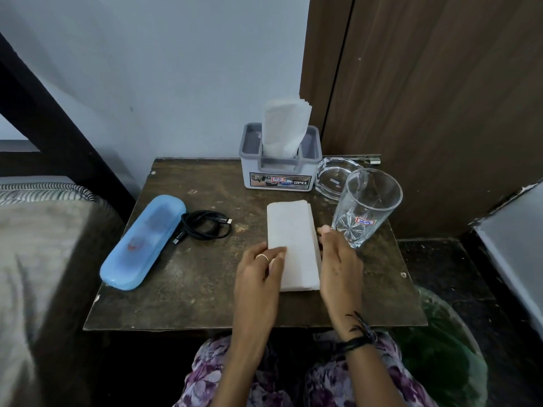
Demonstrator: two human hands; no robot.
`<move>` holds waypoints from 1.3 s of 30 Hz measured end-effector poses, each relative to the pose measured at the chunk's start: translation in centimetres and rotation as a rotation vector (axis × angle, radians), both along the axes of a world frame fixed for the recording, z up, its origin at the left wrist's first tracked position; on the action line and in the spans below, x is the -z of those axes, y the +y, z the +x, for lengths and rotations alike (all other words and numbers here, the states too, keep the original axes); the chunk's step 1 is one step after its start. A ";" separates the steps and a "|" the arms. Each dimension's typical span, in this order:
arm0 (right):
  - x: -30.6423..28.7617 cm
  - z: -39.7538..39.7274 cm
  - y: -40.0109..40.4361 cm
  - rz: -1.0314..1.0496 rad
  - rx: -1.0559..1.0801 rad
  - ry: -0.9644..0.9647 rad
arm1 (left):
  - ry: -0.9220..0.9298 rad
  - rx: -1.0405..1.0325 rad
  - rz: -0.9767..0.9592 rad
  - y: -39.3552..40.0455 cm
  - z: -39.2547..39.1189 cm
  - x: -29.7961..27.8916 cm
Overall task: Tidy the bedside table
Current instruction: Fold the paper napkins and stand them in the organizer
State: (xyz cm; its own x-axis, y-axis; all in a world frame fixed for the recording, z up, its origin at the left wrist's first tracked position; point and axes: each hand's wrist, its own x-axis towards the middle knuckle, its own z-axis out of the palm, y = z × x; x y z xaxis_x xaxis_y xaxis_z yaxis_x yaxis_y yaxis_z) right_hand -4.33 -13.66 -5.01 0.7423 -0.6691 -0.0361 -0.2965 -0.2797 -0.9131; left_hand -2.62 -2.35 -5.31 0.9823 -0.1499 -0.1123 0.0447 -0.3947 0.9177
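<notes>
Floral purple fabric (211,374) is seen lowest in the view, over the person's lap, with both forearms reaching forward above it.

Item 1. Left hand (258,271), a thin ring on one finger: fingers are laid nearly straight on the left edge of a folded stack of white paper napkins (293,245); nothing is clenched.

Item 2. Right hand (338,259), dark thread bands at the wrist: fingers are held straight, edge-on against the stack's right side; nothing is grasped. The stack is thus bracketed between the two hands, flat on the worn dark wooden bedside table (191,289).

Item 3. Clear cut-pattern drinking glass (367,207), standing just beyond the right fingertips, bearing a small red-bordered label; nothing is seen inside.

Item 4. Clear round glass ashtray (332,177), behind the glass, touching or just beside it; a small pale object is seen in it, too small to identify.

Item 5. Grey and white plastic tissue holder (279,171), well beyond the fingertips at the table's back edge; white tissues (283,124) are held upright in it, rising above its rim.

Item 6. Light blue oblong plastic case (144,242), closed, well left of the left fingers; contents hidden.

Item 7. Coiled black cable (202,227), between the case and the napkin stack, touching the case.
</notes>
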 end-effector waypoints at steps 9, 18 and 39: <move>-0.3 0.3 -0.5 0.107 -0.214 0.028 | 0.138 -0.009 -0.136 -0.2 0.7 -0.3; -0.3 0.1 -0.8 0.246 -0.315 -0.068 | -0.081 -0.098 -0.321 1.3 0.9 -2.3; -5.6 7.2 -1.7 -0.257 -0.292 -0.197 | -0.396 -0.033 0.108 -0.8 6.4 -4.6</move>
State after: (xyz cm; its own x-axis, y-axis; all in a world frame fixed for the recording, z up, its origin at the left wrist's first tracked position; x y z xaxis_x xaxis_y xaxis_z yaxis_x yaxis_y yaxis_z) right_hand 2.84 -15.34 0.57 0.8780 -0.3983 0.2655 0.0017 -0.5520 -0.8339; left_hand 3.75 -3.15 -0.74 0.9567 -0.1259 0.2624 -0.2898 -0.4939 0.8198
